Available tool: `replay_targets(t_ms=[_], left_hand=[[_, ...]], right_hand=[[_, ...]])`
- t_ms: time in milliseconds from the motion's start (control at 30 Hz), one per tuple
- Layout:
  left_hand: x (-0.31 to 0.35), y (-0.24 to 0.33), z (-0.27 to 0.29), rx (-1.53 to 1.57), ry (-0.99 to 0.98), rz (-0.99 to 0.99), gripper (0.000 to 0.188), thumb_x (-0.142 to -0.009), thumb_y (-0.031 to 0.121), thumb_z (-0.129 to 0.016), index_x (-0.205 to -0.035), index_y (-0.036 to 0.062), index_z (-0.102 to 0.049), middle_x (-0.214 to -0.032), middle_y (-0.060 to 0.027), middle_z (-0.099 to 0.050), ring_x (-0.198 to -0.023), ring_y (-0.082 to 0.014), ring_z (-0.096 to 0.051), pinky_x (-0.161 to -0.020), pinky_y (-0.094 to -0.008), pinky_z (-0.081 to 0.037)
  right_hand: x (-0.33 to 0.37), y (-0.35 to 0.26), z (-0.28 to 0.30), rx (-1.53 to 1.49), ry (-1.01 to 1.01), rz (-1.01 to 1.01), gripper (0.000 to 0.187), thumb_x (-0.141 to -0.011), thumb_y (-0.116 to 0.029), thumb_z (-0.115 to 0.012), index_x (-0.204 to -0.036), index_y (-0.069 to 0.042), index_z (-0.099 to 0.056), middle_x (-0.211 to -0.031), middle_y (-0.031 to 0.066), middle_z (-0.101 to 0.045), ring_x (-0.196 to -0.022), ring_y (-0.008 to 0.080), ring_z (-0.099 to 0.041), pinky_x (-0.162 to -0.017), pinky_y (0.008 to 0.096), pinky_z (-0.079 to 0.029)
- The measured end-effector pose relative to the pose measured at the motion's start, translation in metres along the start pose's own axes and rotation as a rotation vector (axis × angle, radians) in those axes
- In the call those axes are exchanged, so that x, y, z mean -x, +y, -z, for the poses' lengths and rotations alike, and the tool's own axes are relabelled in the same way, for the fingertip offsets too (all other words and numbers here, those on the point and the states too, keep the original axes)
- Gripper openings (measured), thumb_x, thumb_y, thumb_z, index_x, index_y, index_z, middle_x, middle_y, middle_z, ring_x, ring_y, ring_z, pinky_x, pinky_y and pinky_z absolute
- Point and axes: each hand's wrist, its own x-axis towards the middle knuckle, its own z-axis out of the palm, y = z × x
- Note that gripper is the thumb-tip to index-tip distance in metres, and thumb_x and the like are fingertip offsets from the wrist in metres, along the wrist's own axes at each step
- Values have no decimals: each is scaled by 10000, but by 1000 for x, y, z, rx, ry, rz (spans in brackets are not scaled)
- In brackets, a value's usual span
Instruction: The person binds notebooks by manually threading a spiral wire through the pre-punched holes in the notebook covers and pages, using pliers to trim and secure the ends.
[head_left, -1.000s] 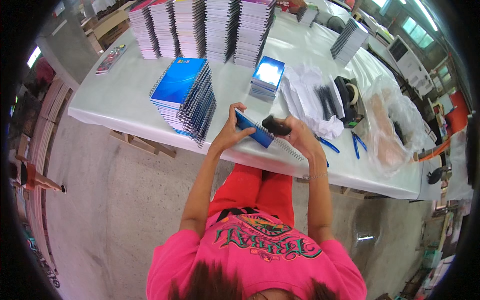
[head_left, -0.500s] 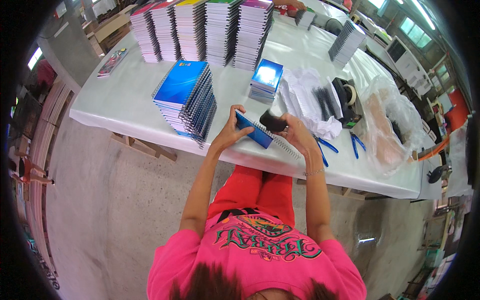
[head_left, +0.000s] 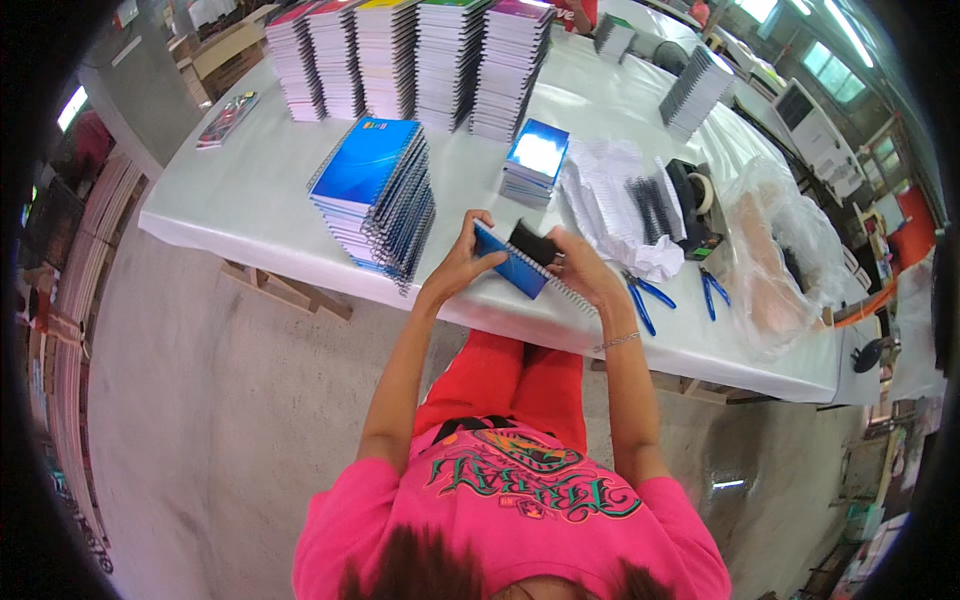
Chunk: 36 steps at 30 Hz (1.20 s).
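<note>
Just over the table's front edge, my left hand (head_left: 462, 265) grips a small blue notebook (head_left: 515, 272) by its left end, thumb on the cover. A spiral coil (head_left: 575, 296) runs along the notebook's edge and sticks out past its right end. My right hand (head_left: 590, 272) is closed around a black curved piece (head_left: 533, 243), pressed to the coil edge; its exact kind does not show. To the left stands a stack of larger blue spiral notebooks (head_left: 370, 190). Beyond my hands sits a shorter stack of small blue notebooks (head_left: 536, 160).
Crumpled white paper (head_left: 605, 195) with black coils (head_left: 650, 210) lies right, beside a black tape dispenser (head_left: 692, 195). Two blue-handled pliers (head_left: 645, 300) and a clear plastic bag (head_left: 780, 250) are nearby. Tall notebook stacks (head_left: 390, 65) line the white table's (head_left: 220, 190) far side.
My right hand has brought the black piece left and down onto the notebook's coil edge. The coil's loose end sticks out less. My left hand keeps its hold.
</note>
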Motion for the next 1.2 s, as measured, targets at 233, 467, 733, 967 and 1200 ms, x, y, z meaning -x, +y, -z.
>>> replay_targets(t_ms=[233, 467, 733, 967, 1200], left_hand=[[2, 3, 1, 119, -15, 30, 515, -856, 192, -718, -1204, 159, -340, -905, -5, -359, -857, -113, -399, -768, -258, -364], [-1, 11, 0, 126, -58, 69, 448, -871, 187, -697, -1189, 145, -385, -936, -3, -358, -913, -111, -398, -812, -246, -356], [-3, 8, 5, 157, -88, 116, 356, -888, 190, -652, -1167, 142, -435, -986, 8, -402, -950, -106, -412, -863, -261, -345], [0, 8, 7, 157, -142, 153, 330, -918, 193, -639, -1172, 130, -439, -967, 6, -428, -944, -101, -428, -861, -255, -358], [-1, 13, -9, 112, -27, 97, 311, -923, 147, -629, -1165, 107, -438, -973, -14, -441, -940, -122, -440, -882, -268, -370]], right_hand=[[-7, -4, 10, 377, 21, 76, 337, -914, -349, -668, -910, -13, -670, -957, 36, -631, -873, 91, -540, -800, 261, -440], [-3, 5, 15, 496, 73, 119, 320, -909, -337, -679, -961, -22, -685, -921, 12, -622, -879, 94, -548, -825, 253, -449], [-3, -2, 6, 681, 88, 198, 304, -884, -331, -716, -872, -31, -663, -948, 30, -621, -895, 102, -561, -836, 278, -458], [-18, 17, 6, 1016, 181, 475, 360, -812, -340, -769, -832, 6, -673, -864, 95, -623, -815, 179, -569, -773, 314, -454], [-13, 15, 40, 1131, 339, 651, 348, -743, -311, -807, -854, -11, -671, -967, 171, -631, -879, 288, -623, -788, 317, -468]])
